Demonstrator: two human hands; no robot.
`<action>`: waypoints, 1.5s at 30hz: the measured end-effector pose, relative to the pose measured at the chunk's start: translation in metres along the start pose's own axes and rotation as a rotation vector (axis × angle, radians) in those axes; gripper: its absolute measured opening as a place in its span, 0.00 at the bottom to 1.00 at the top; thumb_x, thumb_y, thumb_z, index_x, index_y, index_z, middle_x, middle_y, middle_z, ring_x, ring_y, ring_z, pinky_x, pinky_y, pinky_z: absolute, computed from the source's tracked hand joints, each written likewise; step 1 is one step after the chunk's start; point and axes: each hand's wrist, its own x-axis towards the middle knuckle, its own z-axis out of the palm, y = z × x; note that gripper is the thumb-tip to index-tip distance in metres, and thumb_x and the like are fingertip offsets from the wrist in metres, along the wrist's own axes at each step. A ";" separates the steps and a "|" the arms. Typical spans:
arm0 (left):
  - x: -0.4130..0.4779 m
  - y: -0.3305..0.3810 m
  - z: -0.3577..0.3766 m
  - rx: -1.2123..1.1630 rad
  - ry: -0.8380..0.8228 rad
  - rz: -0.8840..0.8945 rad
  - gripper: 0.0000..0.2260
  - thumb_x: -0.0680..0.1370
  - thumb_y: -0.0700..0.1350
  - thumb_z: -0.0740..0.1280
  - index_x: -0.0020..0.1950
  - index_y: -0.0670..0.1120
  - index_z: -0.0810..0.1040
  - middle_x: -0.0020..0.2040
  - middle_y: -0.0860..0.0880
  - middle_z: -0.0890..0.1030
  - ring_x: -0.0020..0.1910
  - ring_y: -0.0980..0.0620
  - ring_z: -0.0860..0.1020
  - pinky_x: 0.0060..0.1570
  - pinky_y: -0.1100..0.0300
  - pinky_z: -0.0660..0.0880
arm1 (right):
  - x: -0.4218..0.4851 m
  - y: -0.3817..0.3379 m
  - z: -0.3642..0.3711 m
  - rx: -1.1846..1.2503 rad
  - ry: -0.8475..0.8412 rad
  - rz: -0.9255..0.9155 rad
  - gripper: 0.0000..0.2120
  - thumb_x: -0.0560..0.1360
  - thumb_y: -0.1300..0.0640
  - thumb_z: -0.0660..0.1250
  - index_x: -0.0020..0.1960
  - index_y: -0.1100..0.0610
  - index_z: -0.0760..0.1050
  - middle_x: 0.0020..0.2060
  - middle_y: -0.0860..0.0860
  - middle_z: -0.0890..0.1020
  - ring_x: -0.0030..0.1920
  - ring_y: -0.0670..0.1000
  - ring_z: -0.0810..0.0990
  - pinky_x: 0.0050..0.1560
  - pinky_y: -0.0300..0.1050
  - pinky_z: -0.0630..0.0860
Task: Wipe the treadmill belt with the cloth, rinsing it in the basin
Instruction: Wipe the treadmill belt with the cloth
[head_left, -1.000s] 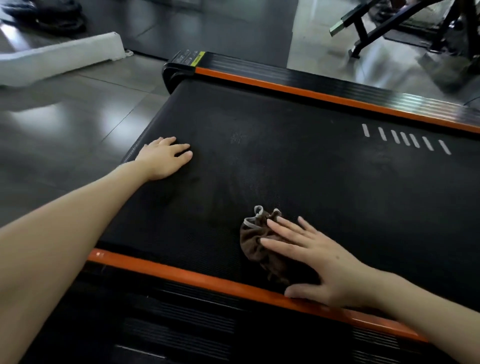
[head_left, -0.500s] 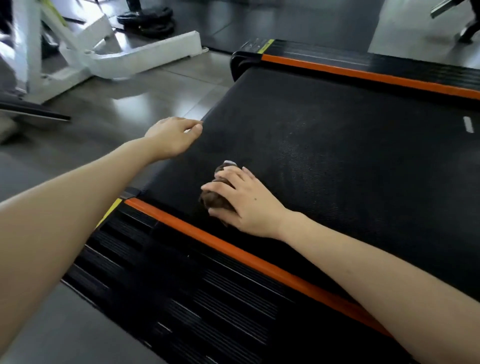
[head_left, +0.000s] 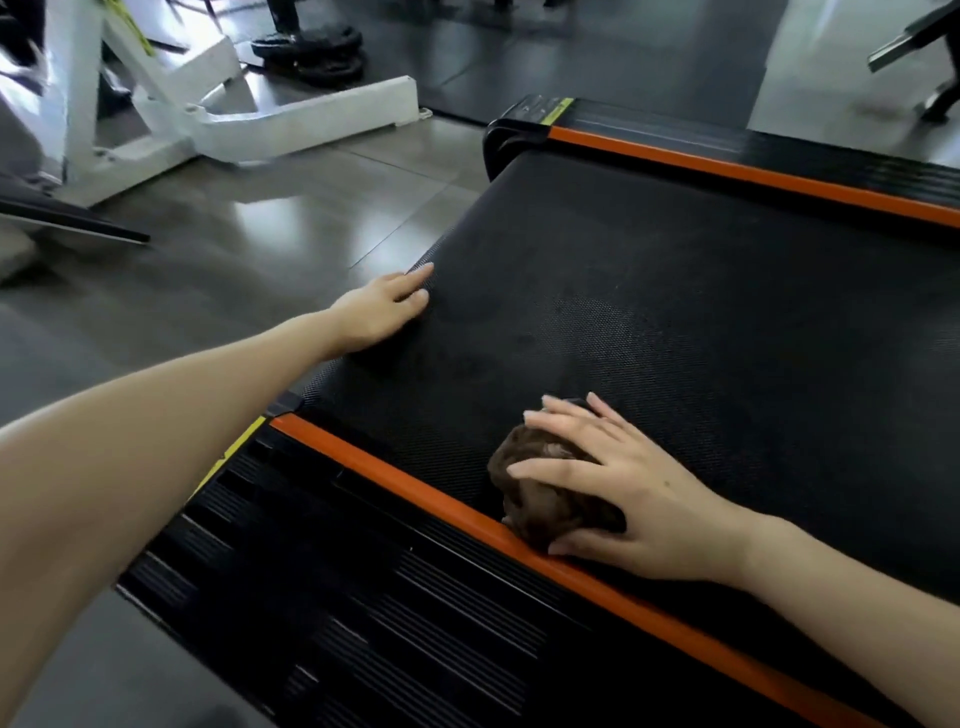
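Note:
The black treadmill belt (head_left: 675, 312) fills the middle and right of the head view. A bunched brown cloth (head_left: 540, 483) lies on the belt against the near orange side rail (head_left: 395, 478). My right hand (head_left: 634, 493) presses down on the cloth with spread, fairly straight fingers, the thumb by the rail. My left hand (head_left: 379, 312) rests flat on the belt's left end edge, fingers straight. No basin is in view.
A ribbed black foot rail (head_left: 363, 597) runs along the near side, and a second orange rail (head_left: 727, 166) lines the far side. A white machine frame (head_left: 291, 119) and black weight plates (head_left: 311, 49) stand on the grey tiled floor at the back left.
My right hand has dragged the cloth along the belt next to the near orange rail. My left hand stays on the belt's end edge. My view has swung left.

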 end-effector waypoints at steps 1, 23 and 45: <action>0.003 -0.002 0.003 0.005 -0.022 0.019 0.21 0.83 0.55 0.51 0.76 0.60 0.55 0.78 0.52 0.53 0.76 0.50 0.55 0.71 0.58 0.52 | 0.003 -0.001 0.005 0.013 0.003 -0.007 0.25 0.74 0.35 0.59 0.69 0.41 0.66 0.72 0.50 0.64 0.75 0.50 0.54 0.74 0.60 0.51; 0.034 -0.043 -0.002 -0.431 -0.199 0.276 0.19 0.83 0.53 0.52 0.75 0.60 0.58 0.77 0.59 0.50 0.73 0.62 0.51 0.67 0.66 0.50 | 0.078 -0.044 0.028 -0.031 0.251 0.202 0.15 0.76 0.45 0.61 0.59 0.50 0.76 0.48 0.52 0.76 0.45 0.54 0.74 0.46 0.54 0.72; 0.045 -0.046 0.003 -0.465 -0.104 0.279 0.21 0.82 0.58 0.47 0.75 0.58 0.60 0.76 0.61 0.53 0.74 0.58 0.54 0.66 0.64 0.51 | 0.116 0.099 -0.029 -0.298 0.413 1.074 0.17 0.75 0.48 0.62 0.63 0.50 0.73 0.65 0.53 0.70 0.65 0.60 0.67 0.62 0.56 0.65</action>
